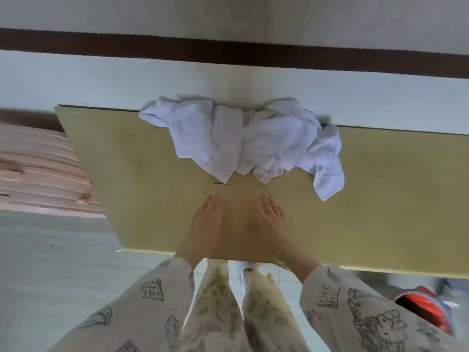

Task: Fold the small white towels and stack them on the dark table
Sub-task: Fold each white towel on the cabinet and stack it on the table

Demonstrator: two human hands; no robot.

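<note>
A crumpled heap of small white towels (pixel 250 143) lies at the far side of the yellowish-tan table (pixel 127 174), some with small red-and-white labels. One towel (pixel 327 179) trails off the heap toward the right. My left hand (pixel 206 224) and my right hand (pixel 269 222) lie flat on the tabletop side by side, fingers straight, just short of the heap. Neither hand touches a towel or holds anything.
The table's near edge (pixel 355 266) runs just past my wrists. A stack of pinkish boards (pixel 38 168) sits to the left, beyond the table's end. A red object (pixel 426 308) is on the floor at the lower right. A pale wall with a dark band stands behind.
</note>
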